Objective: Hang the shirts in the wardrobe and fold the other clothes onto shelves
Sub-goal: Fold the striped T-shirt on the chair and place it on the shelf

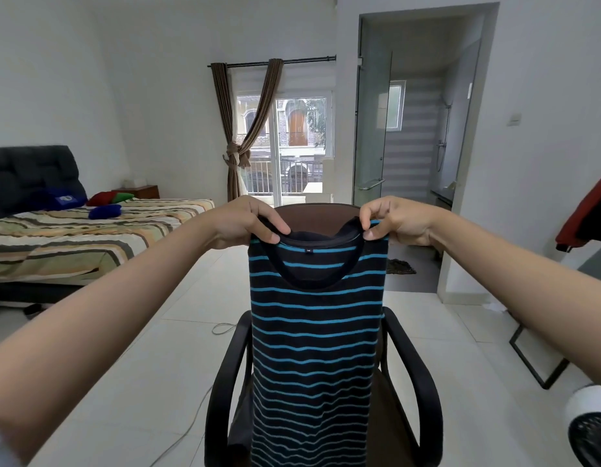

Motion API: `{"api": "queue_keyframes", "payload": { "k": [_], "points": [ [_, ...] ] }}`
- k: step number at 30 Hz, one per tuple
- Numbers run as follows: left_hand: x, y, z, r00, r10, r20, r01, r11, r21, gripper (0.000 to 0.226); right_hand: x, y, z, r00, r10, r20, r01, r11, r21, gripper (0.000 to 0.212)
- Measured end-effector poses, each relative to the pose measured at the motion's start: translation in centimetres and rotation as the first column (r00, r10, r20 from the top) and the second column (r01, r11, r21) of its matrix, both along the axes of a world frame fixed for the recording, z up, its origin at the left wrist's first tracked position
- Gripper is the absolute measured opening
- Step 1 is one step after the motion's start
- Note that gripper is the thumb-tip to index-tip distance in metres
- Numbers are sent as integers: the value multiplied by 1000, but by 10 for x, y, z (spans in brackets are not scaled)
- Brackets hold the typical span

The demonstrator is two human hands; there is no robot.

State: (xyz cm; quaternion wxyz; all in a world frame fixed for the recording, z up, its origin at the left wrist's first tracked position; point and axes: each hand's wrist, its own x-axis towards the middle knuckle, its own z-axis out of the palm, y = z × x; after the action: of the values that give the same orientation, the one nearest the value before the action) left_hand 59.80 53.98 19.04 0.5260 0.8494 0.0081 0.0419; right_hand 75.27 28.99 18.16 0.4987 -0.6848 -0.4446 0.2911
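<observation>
The striped shirt (314, 332) hangs upright in front of the office chair (410, 382), folded lengthwise into a narrow panel. Fabric: black with thin, evenly spaced blue horizontal stripes; black round neckband; small label inside the collar. The left hand (248, 222) pinches the left shoulder edge in a closed grip; the right hand (391, 220) pinches the right shoulder edge likewise

Both forearms are bare to the frame's edge, with no sleeves, left hand (248, 224) and right hand (395, 222) ringless.
</observation>
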Motion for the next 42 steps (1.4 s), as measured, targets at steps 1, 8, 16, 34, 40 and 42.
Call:
{"api": "queue_keyframes", "payload": {
  "k": [1,8,16,34,40,42],
  "points": [
    [0,1,1,1000,-3,-4,3,1000,-5,37,1,0,0,1000,6,-9,-6,1000,6,55],
    [1,5,7,999,47,19,-49,993,111,24,2,2,3,998,-64,-11,64,998,27,38],
    [2,11,16,999,-42,24,28,904,426,13,-1,10,7,975,-115,189,128,990,-58,21],
    [25,42,5,992,-104,64,69,908,413,21,4,43,18,937,-63,343,135,972,-191,20],
    [58,54,4,993,-77,86,31,894,446,21,38,59,8,942,-127,310,175,975,-135,20],
    [72,60,5,994,-64,92,16,893,449,21,54,65,6,943,-132,306,176,977,-120,20]
  ]
}}
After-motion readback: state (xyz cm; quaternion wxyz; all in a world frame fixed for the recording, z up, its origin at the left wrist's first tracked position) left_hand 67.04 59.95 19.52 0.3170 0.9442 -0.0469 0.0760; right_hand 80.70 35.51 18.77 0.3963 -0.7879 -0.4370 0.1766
